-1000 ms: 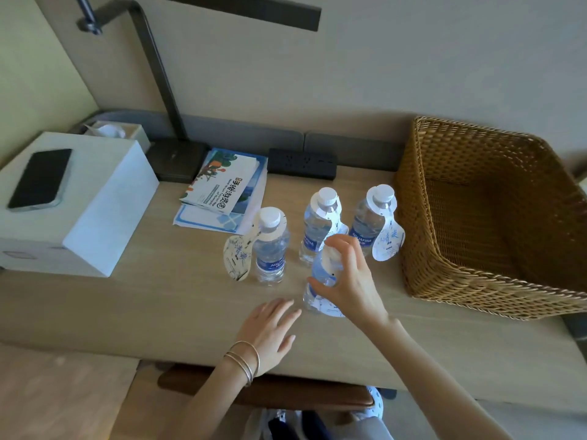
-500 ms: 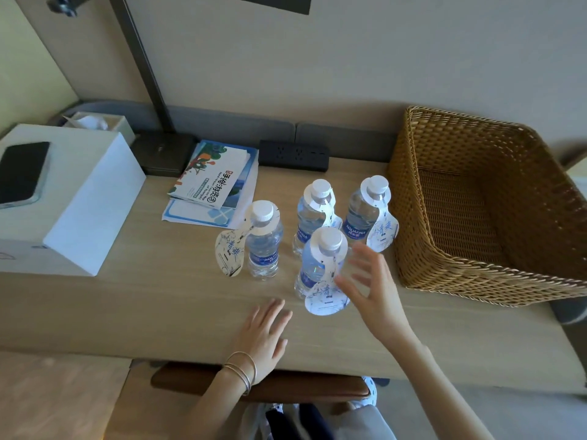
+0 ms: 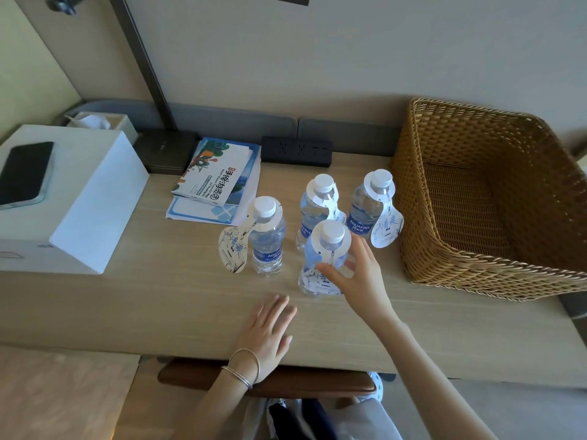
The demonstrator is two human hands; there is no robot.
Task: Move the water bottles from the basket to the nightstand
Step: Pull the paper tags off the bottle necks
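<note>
The nightstand (image 3: pixel 158 300) carries the basket (image 3: pixel 495 268) at its right side. Four bottles (image 3: pixel 268 246) stand upright just left of the basket. The right hand (image 3: pixel 355 274) curls around the front bottle (image 3: pixel 324 258), thumb touching it. The left hand (image 3: pixel 270 331) lies flat and unclenched on the wood.

Hotel guest room, bedside area. Wooden nightstand (image 3: pixel 158 296) against padded headboard panel (image 3: pixel 346 134); complimentary water bottles (image 3: pixel 268 241) with paper neck tags; tourist map brochure (image 3: pixel 216 176) (English and Chinese print); tissue box (image 3: pixel 101 123); built-in socket strip (image 3: pixel 297 150); lamp base (image 3: pixel 166 150).
</note>
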